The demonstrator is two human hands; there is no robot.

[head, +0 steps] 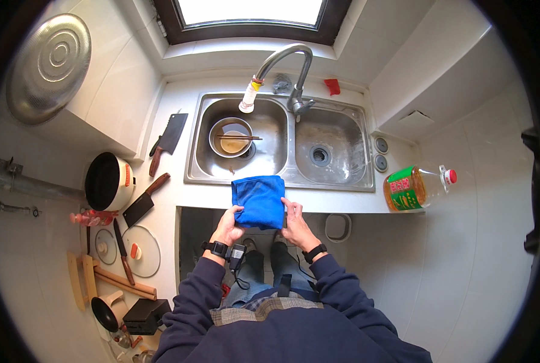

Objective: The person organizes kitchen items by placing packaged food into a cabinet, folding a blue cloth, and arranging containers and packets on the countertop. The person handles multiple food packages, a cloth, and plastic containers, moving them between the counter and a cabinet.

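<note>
A folded blue cloth is held in front of me at the counter's front edge, before the sink. My left hand grips its lower left corner, thumb on top. On the other side my right hand has its fingers at the cloth's right edge; the part beneath is hidden. Just beyond lies the double-bowl stainless steel sink. Its left bowl holds a metal basin with a smaller bowl inside and chopsticks laid across. The gooseneck faucet points its spray head over that bowl.
Left of the sink lie cleavers, a knife, a pot, glass lids and a black box. An oil bottle stands at the counter's right end. A red cloth lies behind the sink.
</note>
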